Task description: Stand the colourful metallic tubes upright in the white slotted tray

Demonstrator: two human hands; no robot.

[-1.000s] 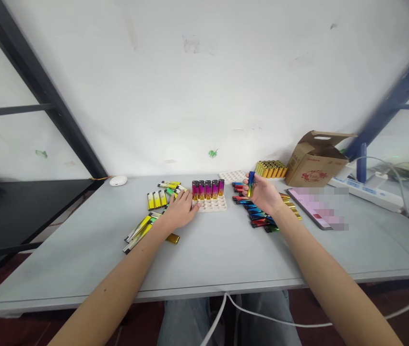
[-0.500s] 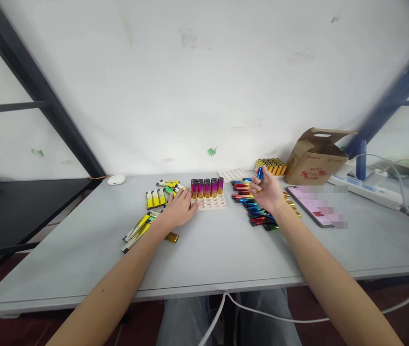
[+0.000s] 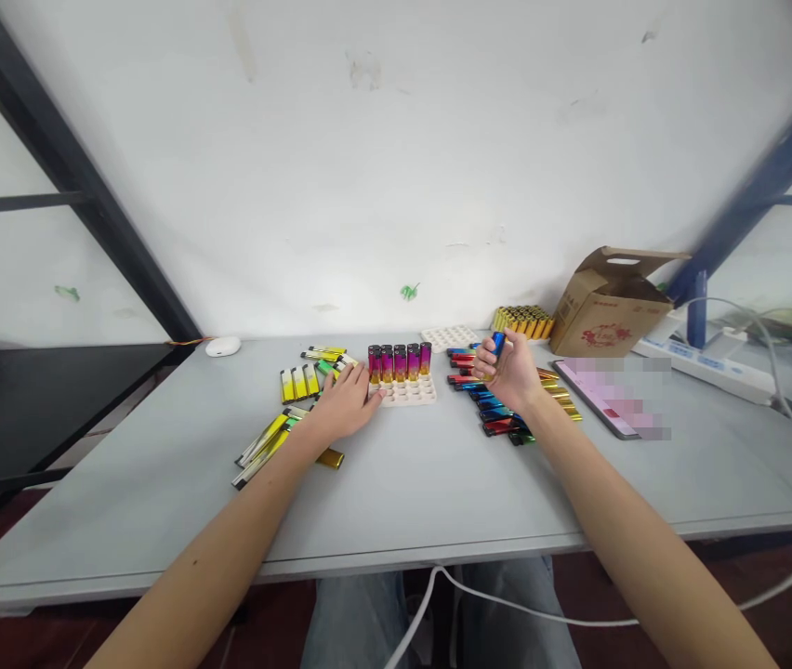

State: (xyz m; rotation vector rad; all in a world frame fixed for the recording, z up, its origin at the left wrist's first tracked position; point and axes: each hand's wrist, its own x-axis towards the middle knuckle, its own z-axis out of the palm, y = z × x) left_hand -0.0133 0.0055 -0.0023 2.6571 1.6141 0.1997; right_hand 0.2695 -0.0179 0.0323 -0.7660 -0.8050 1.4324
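My right hand (image 3: 511, 373) has its fingers curled round a blue lighter (image 3: 498, 342), raised above a pile of lighters. Those metallic lighters (image 3: 490, 400), in blue, red, green and gold, lie beneath and beside it. My left hand (image 3: 346, 401) rests with fingers stretched out at the left side of a white tray with holes (image 3: 414, 394). Its thumb touches the tray's front left corner. Purple-and-gold lighters (image 3: 400, 362) stand upright in the tray's back rows, while holes in front show bare. Yellow lighters (image 3: 298, 383) lie left of my left hand, partly hidden by it.
Another white holed tray (image 3: 448, 336) lies by the wall, beside a block of upright gold lighters (image 3: 525, 321). An open cardboard box (image 3: 605, 311), a phone (image 3: 598, 395) and a power strip (image 3: 709, 367) are on the right. A white case (image 3: 223, 347) sits at back left.
My right hand has moved slightly left and down with the blue lighter, its fingers more closed round it. My left hand stays at the tray.
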